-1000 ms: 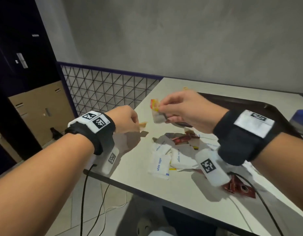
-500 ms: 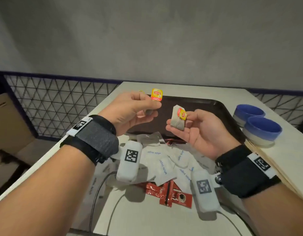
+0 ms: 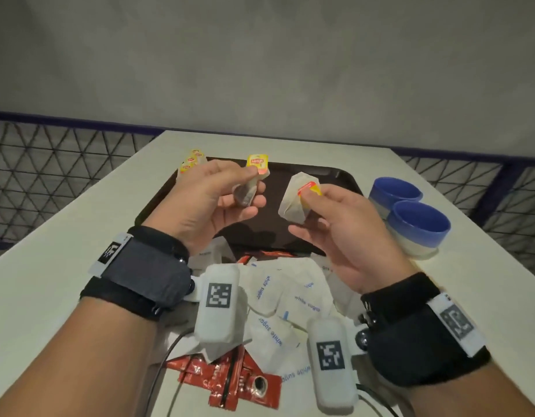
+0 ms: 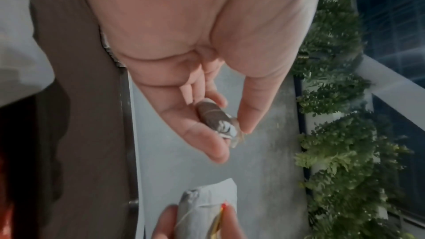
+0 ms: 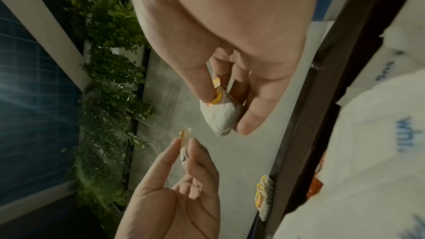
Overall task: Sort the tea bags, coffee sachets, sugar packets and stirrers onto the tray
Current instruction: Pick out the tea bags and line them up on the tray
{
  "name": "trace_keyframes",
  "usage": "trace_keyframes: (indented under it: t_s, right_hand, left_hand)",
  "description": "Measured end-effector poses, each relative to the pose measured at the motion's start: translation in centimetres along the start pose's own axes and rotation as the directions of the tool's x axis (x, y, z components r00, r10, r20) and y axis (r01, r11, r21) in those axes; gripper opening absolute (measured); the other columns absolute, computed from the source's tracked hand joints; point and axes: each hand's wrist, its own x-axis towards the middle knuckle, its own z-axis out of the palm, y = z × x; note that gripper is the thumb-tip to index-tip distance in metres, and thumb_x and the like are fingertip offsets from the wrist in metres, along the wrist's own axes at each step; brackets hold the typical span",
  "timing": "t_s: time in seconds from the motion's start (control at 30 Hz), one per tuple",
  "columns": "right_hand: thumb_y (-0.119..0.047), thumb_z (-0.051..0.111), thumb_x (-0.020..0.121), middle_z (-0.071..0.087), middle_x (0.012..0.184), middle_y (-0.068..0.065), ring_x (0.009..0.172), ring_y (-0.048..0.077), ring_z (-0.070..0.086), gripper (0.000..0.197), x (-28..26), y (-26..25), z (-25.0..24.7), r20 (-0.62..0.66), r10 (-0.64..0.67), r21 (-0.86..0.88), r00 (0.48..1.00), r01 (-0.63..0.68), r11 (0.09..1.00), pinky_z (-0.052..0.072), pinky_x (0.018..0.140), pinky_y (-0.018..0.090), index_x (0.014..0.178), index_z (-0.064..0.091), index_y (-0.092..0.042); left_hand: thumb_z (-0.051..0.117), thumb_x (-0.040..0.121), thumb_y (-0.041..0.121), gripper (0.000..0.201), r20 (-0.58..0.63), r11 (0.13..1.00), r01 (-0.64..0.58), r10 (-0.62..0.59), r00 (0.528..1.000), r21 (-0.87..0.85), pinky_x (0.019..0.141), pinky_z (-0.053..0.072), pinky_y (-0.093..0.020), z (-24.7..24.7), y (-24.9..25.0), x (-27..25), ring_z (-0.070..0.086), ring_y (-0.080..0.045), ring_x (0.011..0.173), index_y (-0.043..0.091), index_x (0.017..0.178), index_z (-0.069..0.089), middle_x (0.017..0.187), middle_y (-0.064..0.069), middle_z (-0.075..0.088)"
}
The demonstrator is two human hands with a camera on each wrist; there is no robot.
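Head view shows the left hand [image 3: 212,200] pinching a dark tea bag [image 3: 245,192] and the right hand [image 3: 335,230] pinching a pale tea bag [image 3: 293,200]. Both bags hang above the tray [image 3: 329,179], sugar packets [image 3: 278,296] below the wrists.

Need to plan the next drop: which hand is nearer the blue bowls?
Right. The right hand holds a tea bag just beside the blue bowls; the left hand is farther off, across the tray.

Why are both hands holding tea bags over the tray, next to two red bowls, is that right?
Nearly. The left hand and right hand each hold a tea bag over the tray, but the head view shows the two bowls are blue, not red.
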Motion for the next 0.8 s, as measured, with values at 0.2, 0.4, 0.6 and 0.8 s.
trace_keyframes:
  t_s: [0.2, 0.4, 0.6, 0.8]
  right_hand:
    - [-0.015, 0.062, 0.098, 0.077, 0.1, 0.008, 0.086, 0.014, 0.066, 0.02, -0.5, -0.8, -0.4, 0.093, -0.106, 0.13, 0.99, 0.094, 0.987, 0.048, 0.073, 0.028, 0.11, 0.075, -0.006]
    - [-0.012, 0.062, 0.093, 0.073, 0.117, 0.019, 0.098, 0.021, 0.067, 0.035, -0.6, -0.8, 0.0, 0.23, -0.154, 0.203, 0.961, 0.107, 0.973, 0.052, 0.082, 0.032, 0.127, 0.069, -0.005]
    - [-0.012, 0.069, 0.09, 0.079, 0.104, 0.009, 0.097, 0.025, 0.074, 0.027, -0.6, -0.3, 0.2, 0.175, -0.24, -0.011, 0.955, 0.245, 0.969, 0.058, 0.083, 0.04, 0.117, 0.071, -0.012]
    - [-0.011, 0.073, 0.09, 0.08, 0.09, 0.005, 0.077, 0.017, 0.074, 0.017, -0.7, -0.7, 0.0, 0.087, -0.261, -0.079, 0.961, 0.268, 0.96, 0.056, 0.063, 0.025, 0.107, 0.069, -0.012]
  left_hand:
    - [0.075, 0.085, 0.027, 0.035, 0.059, 1.0, -0.003, 0.001, 0.998, 0.03, 0.064, 0.062, -0.025, 0.3, 0.3, -0.7, 0.075, -0.021, 0.084, 0.009, 0.115, 0.075, 0.101, -0.009, 0.079]
    - [0.077, 0.078, 0.028, 0.036, 0.08, 0.997, 0.001, -0.007, 0.997, 0.075, 0.073, 0.065, -0.031, 0.5, 0.0, -0.9, 0.075, -0.02, 0.085, 0.011, 0.109, 0.077, 0.1, -0.008, 0.079]
    - [0.076, 0.082, 0.021, 0.031, 0.036, 0.993, 0.005, -0.009, 0.999, 0.119, 0.086, 0.063, -0.039, 0.7, -0.1, -1.0, 0.075, -0.031, 0.102, 0.007, 0.109, 0.076, 0.112, -0.014, 0.077]
    - [0.076, 0.087, 0.004, 0.034, 0.027, 0.982, -0.041, 0.037, 0.999, 0.184, 0.069, 0.062, -0.033, 1.7, -0.5, -1.3, 0.075, -0.025, 0.084, 0.014, 0.118, 0.07, 0.1, -0.012, 0.079]
